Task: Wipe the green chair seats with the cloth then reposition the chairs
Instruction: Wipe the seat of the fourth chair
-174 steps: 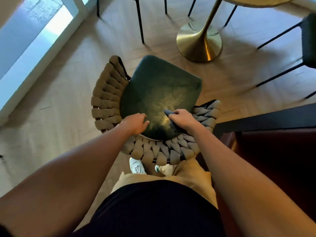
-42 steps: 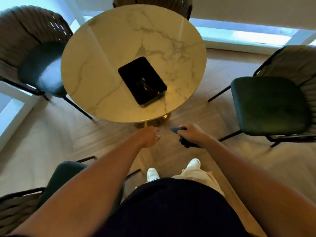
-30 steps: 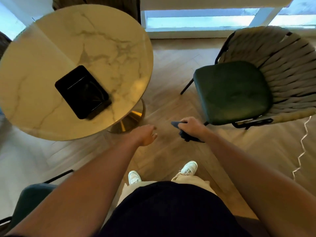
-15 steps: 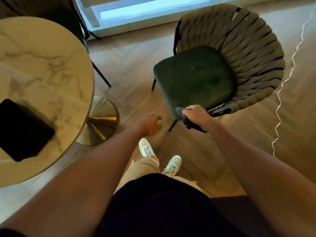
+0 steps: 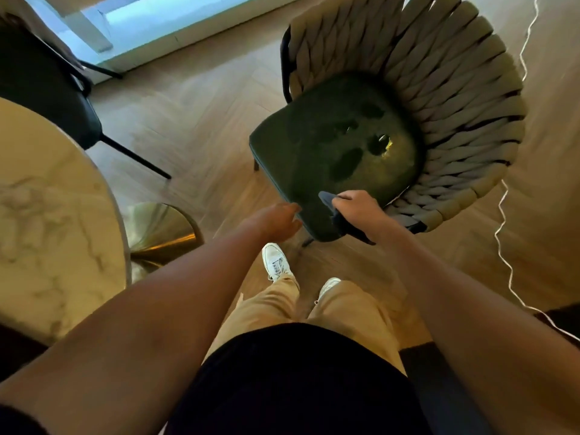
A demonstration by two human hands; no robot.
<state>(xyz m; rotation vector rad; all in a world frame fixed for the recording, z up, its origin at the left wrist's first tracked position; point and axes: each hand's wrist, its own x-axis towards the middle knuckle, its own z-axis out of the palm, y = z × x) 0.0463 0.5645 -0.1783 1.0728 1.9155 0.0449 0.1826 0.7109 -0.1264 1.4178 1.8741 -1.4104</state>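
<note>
Chair seat (image 5: 329, 146) now nearer; right hand (image 5: 361, 210) grips cloth (image 5: 340, 221) over it; left hand (image 5: 276, 219) relaxed.

Dim, warm-toned interior; cool daylight enters from the window (image 5: 150, 23) at upper left. A yellow glare patch sits on the green seat (image 5: 339, 146), a gleam on the brass table base (image 5: 160, 227). Wide-angle bending at edges; slight overall softness.
</note>
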